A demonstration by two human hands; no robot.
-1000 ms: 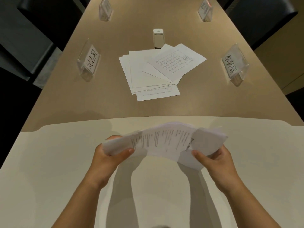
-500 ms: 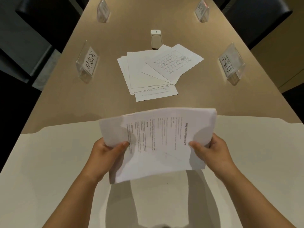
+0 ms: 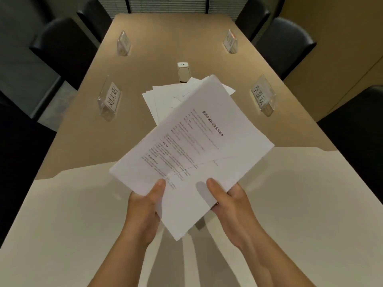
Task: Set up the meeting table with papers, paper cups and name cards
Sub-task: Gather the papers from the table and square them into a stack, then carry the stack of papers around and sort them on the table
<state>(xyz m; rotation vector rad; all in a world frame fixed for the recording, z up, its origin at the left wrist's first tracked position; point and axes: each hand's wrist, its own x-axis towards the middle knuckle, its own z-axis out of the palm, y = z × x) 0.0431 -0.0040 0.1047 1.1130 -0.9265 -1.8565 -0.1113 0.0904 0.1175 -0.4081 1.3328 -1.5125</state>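
Observation:
I hold a stack of printed papers above the near end of the table, turned at an angle with its far corner pointing away. My left hand grips its near left edge, thumb on top. My right hand grips the near right edge the same way. Behind the stack, loose white sheets lie on the brown table, partly hidden. Clear name cards stand at near left, near right, far left and far right. No paper cups are in view.
The near table end is cream-white, the far part brown. A small white and grey device lies on the table's centre line. Dark chairs stand at left and right.
The paper stack went from bent and level to flat, then rotated and rose in front of the loose sheets. Both hands shifted to its near edge. The camera tilted up.

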